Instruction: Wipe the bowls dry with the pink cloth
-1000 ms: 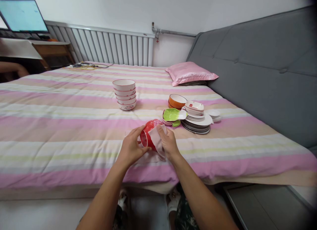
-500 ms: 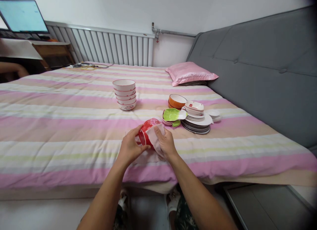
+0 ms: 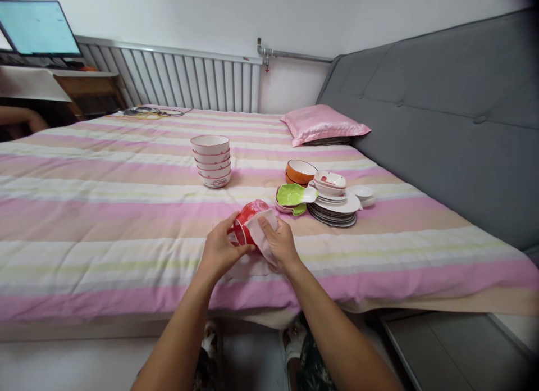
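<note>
A red bowl (image 3: 251,209) with a pale pattern lies tilted on its side above the bed's near edge. My left hand (image 3: 221,244) grips its rim from the left, thumb underneath. On the right, my right hand (image 3: 281,242) is closed on a pale pink cloth (image 3: 259,229), pressing it against the bowl's outer wall. Part of the cloth hangs below the bowl. Just beyond my right hand sits a green leaf-shaped dish (image 3: 290,195), on top of other small dishes.
A stack of white bowls (image 3: 213,165) stands left of centre on the striped bed (image 3: 105,222). To the right are orange bowls (image 3: 301,169), piled plates (image 3: 334,214) and small white dishes (image 3: 365,195). Farther back lie a pink pillow (image 3: 322,124) and cables (image 3: 154,111). Another person's arm (image 3: 21,118) shows at far left.
The red bowl, the cloth and both hands have shifted very slightly left. Both hands keep their hold, and the other dishes have stayed in place.
</note>
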Action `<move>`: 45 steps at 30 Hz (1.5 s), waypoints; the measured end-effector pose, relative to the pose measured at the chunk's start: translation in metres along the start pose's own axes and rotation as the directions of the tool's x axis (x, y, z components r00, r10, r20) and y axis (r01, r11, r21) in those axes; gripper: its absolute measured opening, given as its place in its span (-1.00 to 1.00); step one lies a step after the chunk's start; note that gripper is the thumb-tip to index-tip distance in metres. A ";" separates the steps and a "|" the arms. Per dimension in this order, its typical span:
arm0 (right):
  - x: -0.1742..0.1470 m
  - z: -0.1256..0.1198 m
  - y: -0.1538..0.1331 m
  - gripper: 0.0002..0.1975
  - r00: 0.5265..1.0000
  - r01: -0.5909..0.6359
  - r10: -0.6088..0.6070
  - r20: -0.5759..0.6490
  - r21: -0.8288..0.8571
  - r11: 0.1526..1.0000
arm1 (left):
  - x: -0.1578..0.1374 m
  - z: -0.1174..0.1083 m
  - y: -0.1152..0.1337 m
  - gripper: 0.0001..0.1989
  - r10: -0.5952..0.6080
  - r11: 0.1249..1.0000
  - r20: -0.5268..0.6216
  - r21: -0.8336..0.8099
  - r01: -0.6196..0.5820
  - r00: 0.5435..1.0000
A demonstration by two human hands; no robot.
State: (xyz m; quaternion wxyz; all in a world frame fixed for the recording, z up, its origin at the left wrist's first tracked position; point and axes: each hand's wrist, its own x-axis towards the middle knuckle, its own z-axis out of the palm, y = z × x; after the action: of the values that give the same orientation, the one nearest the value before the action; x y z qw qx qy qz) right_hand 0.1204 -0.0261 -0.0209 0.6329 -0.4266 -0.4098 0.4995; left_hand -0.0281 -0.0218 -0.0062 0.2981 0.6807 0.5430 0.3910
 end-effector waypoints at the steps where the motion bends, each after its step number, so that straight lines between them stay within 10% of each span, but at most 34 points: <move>1: 0.000 0.000 0.000 -0.60 1.000 0.000 0.000 0.003 -0.001 1.000 | 0.000 0.000 0.000 -0.08 -0.006 1.000 0.003 -0.004 0.006 1.000; 45: -0.001 -0.007 -0.021 -0.70 0.996 -0.077 0.074 0.042 0.093 0.993 | 0.001 0.000 0.001 -0.15 -0.046 0.996 -0.050 -0.078 0.042 0.998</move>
State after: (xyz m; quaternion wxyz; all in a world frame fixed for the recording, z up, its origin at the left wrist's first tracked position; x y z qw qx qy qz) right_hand 0.1326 -0.0304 -0.0035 0.6251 -0.4018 -0.3814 0.5499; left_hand -0.0277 -0.0214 -0.0050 0.3185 0.6464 0.5498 0.4224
